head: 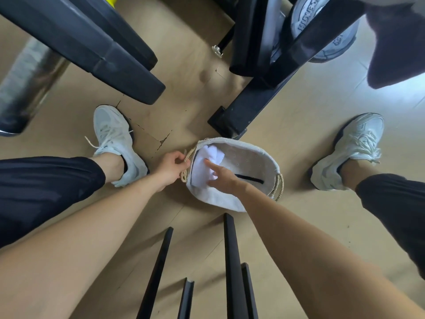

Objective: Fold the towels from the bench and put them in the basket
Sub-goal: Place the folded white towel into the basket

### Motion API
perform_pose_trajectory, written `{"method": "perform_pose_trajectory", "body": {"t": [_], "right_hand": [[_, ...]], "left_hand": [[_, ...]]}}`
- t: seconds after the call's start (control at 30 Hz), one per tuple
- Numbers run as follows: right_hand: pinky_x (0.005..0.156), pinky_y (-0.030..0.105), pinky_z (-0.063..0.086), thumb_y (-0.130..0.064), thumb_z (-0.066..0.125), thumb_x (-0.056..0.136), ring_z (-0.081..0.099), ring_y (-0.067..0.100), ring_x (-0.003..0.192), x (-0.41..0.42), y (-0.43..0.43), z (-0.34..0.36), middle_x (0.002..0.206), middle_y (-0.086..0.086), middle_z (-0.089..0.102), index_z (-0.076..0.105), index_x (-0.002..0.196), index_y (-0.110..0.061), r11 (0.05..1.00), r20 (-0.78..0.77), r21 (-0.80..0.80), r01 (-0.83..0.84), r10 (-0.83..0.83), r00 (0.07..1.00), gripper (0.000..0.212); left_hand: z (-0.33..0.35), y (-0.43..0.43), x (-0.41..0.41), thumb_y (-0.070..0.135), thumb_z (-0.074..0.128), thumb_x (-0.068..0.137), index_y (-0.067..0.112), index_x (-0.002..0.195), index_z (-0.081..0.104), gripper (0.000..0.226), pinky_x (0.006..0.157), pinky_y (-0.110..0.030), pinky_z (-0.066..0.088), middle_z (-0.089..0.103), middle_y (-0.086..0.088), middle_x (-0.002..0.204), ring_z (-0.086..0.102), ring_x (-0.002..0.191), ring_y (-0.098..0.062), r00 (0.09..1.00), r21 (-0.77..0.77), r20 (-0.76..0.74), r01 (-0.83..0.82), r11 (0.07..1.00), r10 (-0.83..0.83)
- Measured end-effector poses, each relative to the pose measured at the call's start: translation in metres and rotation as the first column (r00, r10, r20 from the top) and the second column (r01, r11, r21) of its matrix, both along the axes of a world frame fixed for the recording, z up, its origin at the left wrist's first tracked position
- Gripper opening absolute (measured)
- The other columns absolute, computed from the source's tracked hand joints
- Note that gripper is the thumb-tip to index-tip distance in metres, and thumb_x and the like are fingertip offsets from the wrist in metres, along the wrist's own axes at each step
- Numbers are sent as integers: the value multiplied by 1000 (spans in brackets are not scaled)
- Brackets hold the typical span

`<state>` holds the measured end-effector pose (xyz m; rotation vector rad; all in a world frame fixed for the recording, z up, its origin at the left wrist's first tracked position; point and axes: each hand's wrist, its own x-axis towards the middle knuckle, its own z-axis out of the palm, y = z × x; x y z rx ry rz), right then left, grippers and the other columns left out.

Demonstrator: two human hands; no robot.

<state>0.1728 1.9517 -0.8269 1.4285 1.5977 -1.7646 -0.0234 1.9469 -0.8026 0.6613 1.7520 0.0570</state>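
On the floor (287, 139), between your two shoes, stands the basket (220, 201). The white towel (202, 166) lies inside it, against the left wall. Your left hand (169, 166) grips the basket's left rope handle (185, 174). Your right hand (222, 178) reaches into the basket, fingers extended, and presses on the towel.
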Motion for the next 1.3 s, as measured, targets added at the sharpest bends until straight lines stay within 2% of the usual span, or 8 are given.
{"method": "perform_pose_trajectory", "body": {"t": [0.2,0.27,0.33,0.47,0.67,0.87,1.03,1.3], "right_hand": [[81,42,51,-22,59,90,57,32,101,73,0,39,113,11,65,64,124,-17,783,346,622,-4,-270,898,35],[77,43,46,-20,64,87,50,36,98,100,-8,44,113,16,55,55,121,-12,759,537,647,-68,-391,747,36],[79,46,48,-21,61,92,53,40,101,119,-16,48,118,20,52,49,121,-9,854,615,469,227,-500,610,34],[63,46,63,7,55,82,63,30,60,141,-31,61,89,25,71,65,81,2,684,495,34,729,-645,583,11],[53,35,56,-15,54,79,66,31,53,147,-12,114,53,11,67,65,64,0,698,356,353,622,-716,601,24],[67,34,47,-30,50,82,60,37,74,159,38,152,71,13,64,62,68,-9,630,345,629,455,-751,563,28],[71,40,58,-22,49,88,68,36,72,159,99,145,70,15,71,67,73,-7,560,197,615,555,-791,580,28],[70,59,60,6,46,89,65,31,61,151,102,122,72,18,66,66,97,-2,581,92,399,709,-795,600,23]], "left_hand": [[11,2,9,23,55,105,4,106,57,19,93,-53,58,66,-16,108,65,96,-31,999,-50,26,30,998,-29],[19,1,13,24,51,106,6,108,55,18,91,-52,59,64,-15,111,66,102,-33,998,-57,47,55,997,-53],[28,-1,15,23,50,107,6,108,54,17,91,-54,59,62,-10,106,66,104,-35,994,-60,57,96,994,-92],[47,-4,11,22,50,106,10,98,53,15,87,-52,61,63,-16,108,68,104,-38,986,-70,62,160,985,-156],[89,22,5,19,52,105,6,96,54,16,83,-52,61,66,-30,111,70,100,-41,985,-12,41,169,986,-168],[121,69,24,25,54,104,8,115,59,21,67,-36,60,69,-15,101,70,86,-27,986,219,-35,169,961,-165],[114,120,29,33,53,103,15,111,62,21,88,-53,60,70,-13,104,69,97,-32,992,325,-98,103,940,-75],[90,119,31,22,48,105,23,139,53,34,103,-43,48,62,-5,130,57,120,-26,1000,318,-12,-15,948,20]]}}
